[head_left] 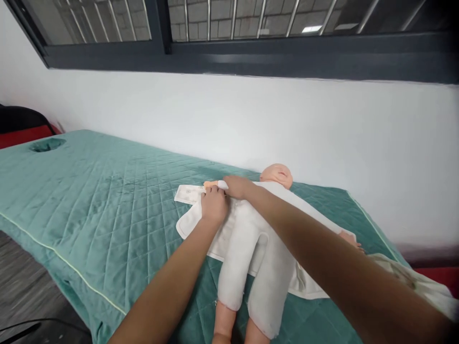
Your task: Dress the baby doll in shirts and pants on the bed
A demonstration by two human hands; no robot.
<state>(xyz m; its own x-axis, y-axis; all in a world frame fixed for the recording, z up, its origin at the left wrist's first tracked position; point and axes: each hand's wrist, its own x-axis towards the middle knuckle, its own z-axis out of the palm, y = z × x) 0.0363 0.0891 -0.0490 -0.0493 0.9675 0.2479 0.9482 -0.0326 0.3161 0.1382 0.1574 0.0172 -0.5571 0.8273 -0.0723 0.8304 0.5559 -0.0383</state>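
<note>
A baby doll (274,267) with a white cloth body lies on its back, head towards the wall and bare feet towards me. An open white baby shirt (188,222) is spread under it, with a patterned sleeve (188,193) sticking out to the left. My right hand (236,186) is closed around the doll's left-side arm (222,184), whose small hand pokes out beyond my fingers. Just below it, my left hand (214,203) is closed, fingers curled over shirt cloth near that arm. The doll's other hand (350,240) shows at a white sleeve end, right of my forearm.
A green quilted cover (125,205) lies over the bed, which has a round hole (48,145) at the far left. Crumpled pale cloth (405,274) is at the right. Behind stand a white wall (215,114) and a barred window. A black cable runs along the floor.
</note>
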